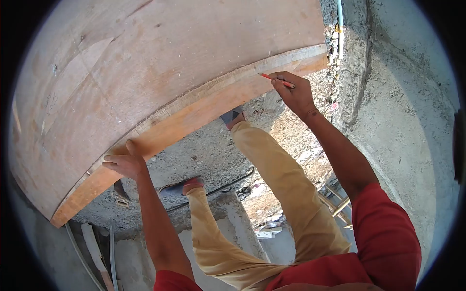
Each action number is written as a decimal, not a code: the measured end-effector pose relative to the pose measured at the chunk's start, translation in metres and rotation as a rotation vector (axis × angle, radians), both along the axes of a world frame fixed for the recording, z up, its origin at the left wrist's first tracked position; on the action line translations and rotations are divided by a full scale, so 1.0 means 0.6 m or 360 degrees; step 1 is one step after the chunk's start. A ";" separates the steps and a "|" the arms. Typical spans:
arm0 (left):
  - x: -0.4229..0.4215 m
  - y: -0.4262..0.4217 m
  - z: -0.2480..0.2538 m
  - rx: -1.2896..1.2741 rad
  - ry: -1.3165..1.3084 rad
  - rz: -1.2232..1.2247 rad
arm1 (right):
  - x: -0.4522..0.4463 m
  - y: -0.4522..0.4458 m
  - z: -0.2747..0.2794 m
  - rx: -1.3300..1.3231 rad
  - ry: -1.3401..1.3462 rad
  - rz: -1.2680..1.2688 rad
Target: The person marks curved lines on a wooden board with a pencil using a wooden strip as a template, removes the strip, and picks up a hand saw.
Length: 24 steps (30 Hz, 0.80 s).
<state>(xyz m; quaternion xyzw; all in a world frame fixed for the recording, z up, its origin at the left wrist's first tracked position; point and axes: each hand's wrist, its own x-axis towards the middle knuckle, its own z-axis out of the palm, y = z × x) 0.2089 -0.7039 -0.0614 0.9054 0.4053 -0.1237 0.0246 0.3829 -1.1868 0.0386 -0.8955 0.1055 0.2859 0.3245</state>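
Note:
A large plywood sheet (204, 43) fills the upper left, with a pale, rough strip along its edge. Against that edge lies a long orange-brown wooden plank (194, 115), looking curved through the lens. My left hand (127, 162) rests on the plank near its lower left part, thumb and fingers spread over its upper edge. Toward the plank's upper right end, my right hand (294, 93) pinches a red pencil (276, 80). The pencil's tip points left at the pale strip; whether it touches the wood I cannot tell.
My feet stand on rough concrete ground (204, 150) beneath the plank. A concrete wall (403, 97) rises at the right. Rubble (269, 203) lies between my legs, with bamboo-like poles (340, 206) behind. Pipes (114, 252) and a narrow board (93, 247) are at lower left.

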 end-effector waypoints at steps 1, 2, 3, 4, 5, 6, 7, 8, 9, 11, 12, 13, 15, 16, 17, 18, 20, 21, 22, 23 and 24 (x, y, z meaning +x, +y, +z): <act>0.021 -0.051 0.006 -0.0100 0.0034 -0.0037 | 0.009 -0.035 -0.007 -0.0050 -0.0003 -0.0125; 0.044 -0.105 0.015 -0.0198 0.0069 -0.0074 | 0.023 -0.068 -0.011 -0.0052 -0.0024 -0.0302; 0.061 -0.151 0.017 -0.0293 0.0105 -0.0112 | 0.037 -0.107 -0.021 -0.0083 -0.0097 -0.0396; 0.073 -0.190 0.016 -0.0354 0.0155 -0.0082 | 0.052 -0.148 -0.035 -0.0112 -0.0170 -0.0487; 0.083 -0.224 0.012 -0.0414 0.0207 -0.0052 | 0.067 -0.192 -0.050 -0.0175 -0.0238 -0.0528; 0.093 -0.249 0.005 -0.0473 0.0259 -0.0021 | 0.082 -0.239 -0.066 -0.0238 -0.0307 -0.0568; 0.098 -0.266 -0.007 -0.0505 0.0339 0.0093 | 0.097 -0.288 -0.081 -0.0437 -0.0356 -0.0572; 0.101 -0.274 -0.015 -0.0487 0.0384 0.0091 | 0.112 -0.331 -0.092 -0.0633 -0.0403 -0.0576; 0.105 -0.278 -0.026 -0.0466 0.0428 0.0090 | 0.130 -0.357 -0.092 -0.0730 -0.0400 -0.0600; 0.105 -0.281 -0.039 -0.0431 0.0458 0.0096 | 0.159 -0.410 -0.102 -0.0902 -0.0303 -0.0638; 0.101 -0.279 -0.045 -0.0417 0.0444 0.0101 | 0.176 -0.421 -0.101 -0.1021 -0.0199 -0.0629; 0.106 -0.281 -0.046 -0.0400 0.0434 0.0103 | 0.185 -0.433 -0.110 -0.1037 -0.0198 -0.0612; 0.125 -0.289 -0.033 -0.0457 0.0564 0.0258 | 0.197 -0.451 -0.122 -0.1066 -0.0191 -0.0573; 0.136 -0.294 -0.023 -0.0482 0.0627 0.0342 | 0.202 -0.456 -0.127 -0.1084 -0.0185 -0.0541; 0.141 -0.296 -0.018 -0.0483 0.0665 0.0365 | 0.206 -0.459 -0.132 -0.1102 -0.0178 -0.0508; 0.145 -0.298 -0.015 -0.0484 0.0705 0.0389 | 0.208 -0.454 -0.133 -0.1120 -0.0170 -0.0475; 0.142 -0.295 -0.025 -0.0476 0.0668 0.0368 | 0.208 -0.441 -0.135 -0.1150 -0.0133 -0.0401; 0.133 -0.293 -0.032 -0.0468 0.0598 0.0324 | 0.209 -0.440 -0.137 -0.1194 -0.0112 -0.0362; 0.122 -0.288 -0.038 -0.0458 0.0534 0.0281 | 0.207 -0.436 -0.138 -0.1237 -0.0086 -0.0322; 0.111 -0.283 -0.046 -0.0459 0.0535 0.0282 | 0.205 -0.435 -0.141 -0.1223 -0.0093 -0.0296; 0.111 -0.282 -0.048 -0.0463 0.0535 0.0285 | 0.201 -0.432 -0.143 -0.1249 -0.0111 -0.0278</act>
